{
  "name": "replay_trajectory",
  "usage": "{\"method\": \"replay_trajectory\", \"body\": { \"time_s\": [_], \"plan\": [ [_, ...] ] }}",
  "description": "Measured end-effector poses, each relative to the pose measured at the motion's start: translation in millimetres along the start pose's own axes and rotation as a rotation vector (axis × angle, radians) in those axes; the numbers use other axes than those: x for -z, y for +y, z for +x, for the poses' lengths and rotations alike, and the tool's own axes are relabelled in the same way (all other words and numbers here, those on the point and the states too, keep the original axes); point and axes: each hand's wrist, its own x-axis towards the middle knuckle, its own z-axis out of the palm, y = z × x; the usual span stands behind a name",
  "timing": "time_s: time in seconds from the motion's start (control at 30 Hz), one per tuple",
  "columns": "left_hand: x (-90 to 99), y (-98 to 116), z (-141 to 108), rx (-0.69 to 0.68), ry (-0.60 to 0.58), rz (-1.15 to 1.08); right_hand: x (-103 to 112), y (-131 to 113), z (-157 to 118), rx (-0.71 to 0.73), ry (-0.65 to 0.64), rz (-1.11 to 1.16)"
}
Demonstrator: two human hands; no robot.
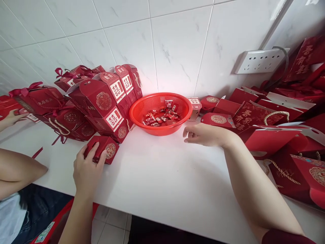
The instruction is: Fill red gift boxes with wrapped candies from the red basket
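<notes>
Right forearm (pixel 250 176) ends in a loose, parted grip (pixel 203 135) beside the candy basket (pixel 161 130). Left grip (pixel 88 166) holds a red gift box (pixel 110 151); soft squeezing should stop dents.

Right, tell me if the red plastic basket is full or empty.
Neither: the red plastic basket is partly filled. Wrapped candies lie across its bottom, and much of its mesh wall shows bare above them.
</notes>
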Motion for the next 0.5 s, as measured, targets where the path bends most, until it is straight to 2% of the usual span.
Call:
{"method": "replay_trajectory", "body": {
  "time_s": [0.1,0.17,0.27,0.33,0.4,0.5],
  "plan": [
    [-4.2,-7,6,-0.045,0.02,-0.026,0,1,-1,-0.016,-0.005,-0.005],
    [-2.1,-12,9,-0.135,0.025,-0.088,0,1,-1,-0.027,-0.006,-0.008],
    [8.4,-19,8,-0.328,-0.047,-0.297,2,1,-2,-0.045,-0.019,-0.005],
    [17.2,-23,4,-0.372,-0.091,-0.45,2,2,-1,-0.046,-0.024,-0.005],
    [23.0,-24,0,-0.34,-0.043,-0.525,2,3,1,-0.045,-0.021,-0.005],
    [19.8,-26,-2,-0.269,0.157,-0.421,0,4,3,-0.051,-0.028,-0.01]
  ]
}}
